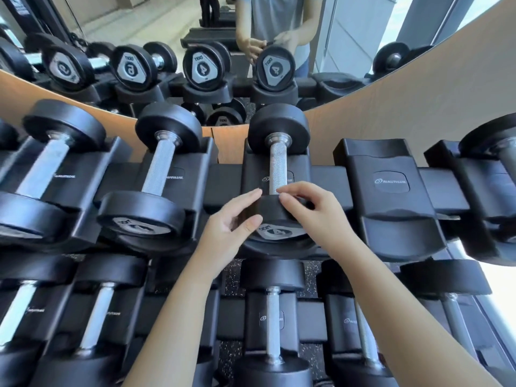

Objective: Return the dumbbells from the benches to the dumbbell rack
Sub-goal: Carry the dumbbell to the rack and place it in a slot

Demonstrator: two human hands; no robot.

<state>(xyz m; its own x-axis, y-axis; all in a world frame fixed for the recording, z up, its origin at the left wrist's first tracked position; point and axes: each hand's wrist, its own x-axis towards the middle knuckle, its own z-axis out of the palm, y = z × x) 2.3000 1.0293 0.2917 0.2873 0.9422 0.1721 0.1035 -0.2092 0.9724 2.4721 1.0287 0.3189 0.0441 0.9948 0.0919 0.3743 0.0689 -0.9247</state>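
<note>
Dumbbell (276, 169) in rack (391, 191), beside empty cradle (391, 174).

Two bare forearms rising from the lower edge of the frame, no sleeves, watch or rings visible. Left hand (227, 233) and right hand (312, 212) ungloved, nails short and unpainted. Grey short-sleeved shirt reflected at upper centre.

Wall mirror (156, 20) behind the top tier, its lower edge curving across the view. Tan wood-look wall panel (391, 96) below and to the right of the mirror. Pale tiled floor (134, 12) shows in the reflection, upper left. Bright window (485, 4) at upper right corner, with a grey frame post (418, 18) beside it. Black speckled rubber flooring (310, 270) visible through gaps between the tiers.
</note>
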